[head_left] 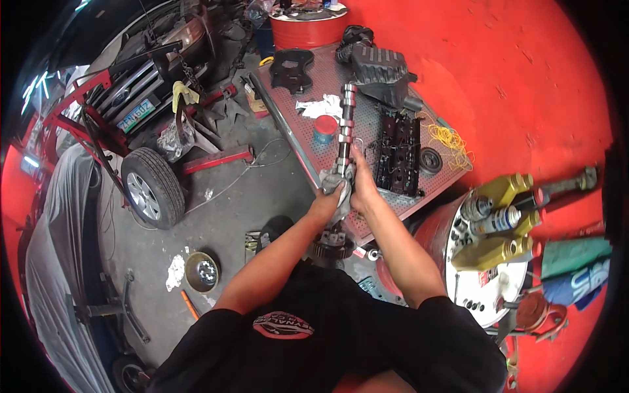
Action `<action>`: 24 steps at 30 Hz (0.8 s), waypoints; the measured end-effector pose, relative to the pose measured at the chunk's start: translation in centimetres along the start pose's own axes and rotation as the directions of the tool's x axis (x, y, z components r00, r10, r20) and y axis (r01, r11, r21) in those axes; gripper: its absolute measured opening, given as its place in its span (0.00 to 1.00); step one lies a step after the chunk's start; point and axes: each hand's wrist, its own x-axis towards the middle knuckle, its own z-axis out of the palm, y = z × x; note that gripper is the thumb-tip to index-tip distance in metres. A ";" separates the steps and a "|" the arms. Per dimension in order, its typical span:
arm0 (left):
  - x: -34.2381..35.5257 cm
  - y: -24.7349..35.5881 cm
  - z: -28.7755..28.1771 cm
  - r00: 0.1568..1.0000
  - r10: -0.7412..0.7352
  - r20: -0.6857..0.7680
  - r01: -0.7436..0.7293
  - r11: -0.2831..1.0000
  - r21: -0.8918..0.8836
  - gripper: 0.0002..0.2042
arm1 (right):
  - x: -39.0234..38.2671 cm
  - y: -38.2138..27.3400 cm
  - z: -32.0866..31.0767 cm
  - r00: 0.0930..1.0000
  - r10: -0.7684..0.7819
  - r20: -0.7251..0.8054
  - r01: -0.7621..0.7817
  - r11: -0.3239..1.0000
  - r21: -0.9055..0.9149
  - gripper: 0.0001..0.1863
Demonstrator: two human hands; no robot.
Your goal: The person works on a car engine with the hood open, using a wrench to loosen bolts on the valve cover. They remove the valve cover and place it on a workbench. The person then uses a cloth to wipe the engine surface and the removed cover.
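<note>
A camshaft (347, 118) with shiny lobes is held lengthwise in front of me, its far end over the perforated metal table (298, 134). At its near end, close to my body, is a dark toothed gear (333, 247). My left hand (325, 203) is closed around a grey rag (344, 196) wrapped on the shaft's middle. My right hand (362, 182) grips the shaft and rag from the right side, its thumb pointing up along the metal. Some fingers of both hands are hidden behind the rag and shaft.
On the table are a black valve cover (398, 154), a pulley (430, 160), yellow cord (451, 143), a red-lidded jar (325, 129), white cloth (321, 106) and a black plastic housing (380, 72). Right stands a drum with bottles (485, 254). Left are a wheel (152, 188) and a bowl (202, 272).
</note>
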 end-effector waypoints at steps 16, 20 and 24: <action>34.7 17.4 5.4 0.824 -0.053 0.565 0.458 0.648 -0.608 0.28 | 40.6 -14.6 1.3 0.964 -0.064 -0.259 -0.129 0.736 -0.665 0.21; 46.0 21.3 6.3 0.765 -0.172 0.621 0.577 0.612 -0.541 0.30 | 53.3 -16.9 -0.1 0.933 -0.137 -0.333 -0.197 0.579 -0.791 0.19; 54.7 23.8 6.9 0.720 -0.197 0.665 0.647 0.536 -0.542 0.25 | 62.5 -18.6 -1.1 0.925 -0.151 -0.348 -0.233 0.499 -0.835 0.33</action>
